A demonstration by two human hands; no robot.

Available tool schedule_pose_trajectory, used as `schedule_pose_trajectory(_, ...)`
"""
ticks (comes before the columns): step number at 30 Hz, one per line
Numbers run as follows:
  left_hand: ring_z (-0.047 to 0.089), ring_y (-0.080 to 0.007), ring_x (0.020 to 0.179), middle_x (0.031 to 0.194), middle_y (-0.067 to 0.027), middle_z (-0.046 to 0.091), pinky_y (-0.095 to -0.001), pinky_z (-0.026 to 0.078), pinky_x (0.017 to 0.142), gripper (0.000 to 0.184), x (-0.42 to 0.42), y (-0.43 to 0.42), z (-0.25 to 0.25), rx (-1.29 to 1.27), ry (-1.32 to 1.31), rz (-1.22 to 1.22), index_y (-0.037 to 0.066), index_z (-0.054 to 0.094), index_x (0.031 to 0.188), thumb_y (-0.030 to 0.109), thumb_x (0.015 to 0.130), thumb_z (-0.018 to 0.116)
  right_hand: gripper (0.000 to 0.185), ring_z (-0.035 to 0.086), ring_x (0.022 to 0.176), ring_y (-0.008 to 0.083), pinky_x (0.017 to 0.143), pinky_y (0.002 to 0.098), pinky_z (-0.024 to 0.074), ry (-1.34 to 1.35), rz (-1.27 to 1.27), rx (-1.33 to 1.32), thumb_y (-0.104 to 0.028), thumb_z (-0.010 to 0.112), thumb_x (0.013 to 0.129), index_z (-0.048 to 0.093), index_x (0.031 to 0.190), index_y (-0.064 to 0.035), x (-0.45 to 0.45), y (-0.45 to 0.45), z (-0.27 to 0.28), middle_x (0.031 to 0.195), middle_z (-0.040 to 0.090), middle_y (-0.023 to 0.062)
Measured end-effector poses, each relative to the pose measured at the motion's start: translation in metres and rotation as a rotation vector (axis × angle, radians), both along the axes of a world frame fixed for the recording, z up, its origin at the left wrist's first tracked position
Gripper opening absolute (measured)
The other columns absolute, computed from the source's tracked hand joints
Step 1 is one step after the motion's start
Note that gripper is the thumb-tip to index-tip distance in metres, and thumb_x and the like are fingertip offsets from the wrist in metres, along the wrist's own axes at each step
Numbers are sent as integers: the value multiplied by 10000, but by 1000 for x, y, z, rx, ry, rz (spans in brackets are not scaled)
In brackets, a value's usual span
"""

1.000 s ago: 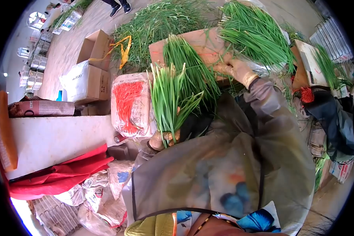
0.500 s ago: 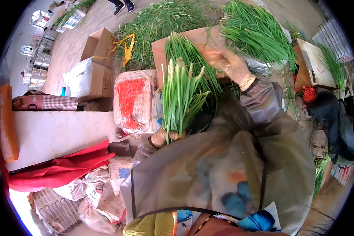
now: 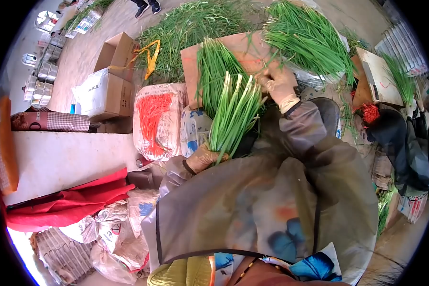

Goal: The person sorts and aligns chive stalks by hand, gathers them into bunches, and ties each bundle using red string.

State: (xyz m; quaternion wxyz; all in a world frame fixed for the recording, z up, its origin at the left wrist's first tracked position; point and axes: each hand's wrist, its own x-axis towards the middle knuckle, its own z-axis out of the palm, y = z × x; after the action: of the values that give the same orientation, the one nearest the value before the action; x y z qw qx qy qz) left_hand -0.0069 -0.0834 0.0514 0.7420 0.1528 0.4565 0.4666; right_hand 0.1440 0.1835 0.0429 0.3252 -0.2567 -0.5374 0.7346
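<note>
A bunch of garlic chives (image 3: 233,114), pale cut ends pointing up, stands in my gloved left hand (image 3: 205,157), whose fingers wrap round its lower leafy part. My gloved right hand (image 3: 279,86) is just right of the pale ends, its fingers bent inward; whatever they pinch, if anything, is too small to name. Behind the held bunch, a larger pile of chives (image 3: 218,59) lies on a brown board (image 3: 190,62). Loose green blades are scattered on the board near my right fingertips.
A big chive heap (image 3: 307,38) lies at the upper right, loose greens (image 3: 190,24) on the floor behind. Red ties (image 3: 153,119) rest on a packed sack (image 3: 176,95) at left, near an open carton (image 3: 117,90). Another person's dark-clothed legs (image 3: 391,138) are at right.
The held bunch has shifted right and tilted, its pale ends now gathered closer together. My right hand has drawn in and its fingers have curled; before, they were stretched out and blurred.
</note>
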Motion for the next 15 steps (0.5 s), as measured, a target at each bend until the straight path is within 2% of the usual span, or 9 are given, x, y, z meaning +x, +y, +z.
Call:
schedule_pose_trajectory(2,567,-114,738,856,-19,610,-261,469,665,387,2,0,4,-9,104,1,45,575,1046,-4,684,701,112,626,799,196,709,293,496,-442,-280,465,-76,564,827,570,882,20,15,11,19,873,625,115)
schedule_pose_trajectory(4,566,-115,751,878,-19,610,-263,470,673,390,2,-3,10,-11,101,7,41,573,1056,-14,689,692,193,626,747,255,687,347,484,-917,-265,758,-189,567,824,577,904,-13,30,26,31,863,618,129)
schedule_pose_trajectory(5,570,-115,752,879,-21,615,-264,471,680,380,1,-5,8,-18,118,15,45,580,1046,1,689,702,321,599,761,316,691,394,463,-1085,-178,892,-340,586,792,591,922,-46,32,32,30,884,615,133)
schedule_pose_trajectory(6,573,-115,753,879,-23,620,-264,472,686,371,0,-5,6,-24,134,24,49,588,1036,17,688,713,321,599,761,316,691,394,463,-1087,-180,895,-340,586,792,591,922,-46,33,31,27,884,615,133)
schedule_pose_trajectory(8,575,-117,755,882,-24,621,-265,473,690,382,0,0,2,-1,183,1,51,580,1051,15,693,710,355,573,848,331,772,373,443,-584,-166,1110,-334,613,781,597,996,-53,28,13,32,939,602,159)
schedule_pose_trajectory(10,576,-119,758,884,-25,622,-267,475,695,393,5,0,-1,10,228,-24,52,573,1065,13,698,708,411,576,834,290,773,358,437,-663,-94,1136,-347,656,754,568,1032,-57,10,0,18,932,602,139)
schedule_pose_trajectory(12,573,-118,768,902,-24,620,-265,472,700,399,8,3,1,68,244,-19,57,561,1087,10,715,696,370,581,811,238,750,325,440,-677,376,712,-310,680,745,584,1004,-63,-3,-14,43,877,616,111)
schedule_pose_trajectory(14,573,-119,780,920,-22,619,-265,468,704,474,9,2,-2,85,206,-6,71,508,1167,6,730,681,315,604,784,249,706,331,454,-598,276,677,-349,654,734,620,941,-113,-2,2,22,845,643,93)
schedule_pose_trajectory(15,570,-122,800,925,-17,617,-265,463,714,525,9,0,-4,91,175,21,76,467,1211,3,734,673,295,604,780,250,699,328,455,-770,114,810,-334,641,747,621,943,-116,0,12,16,842,641,97)
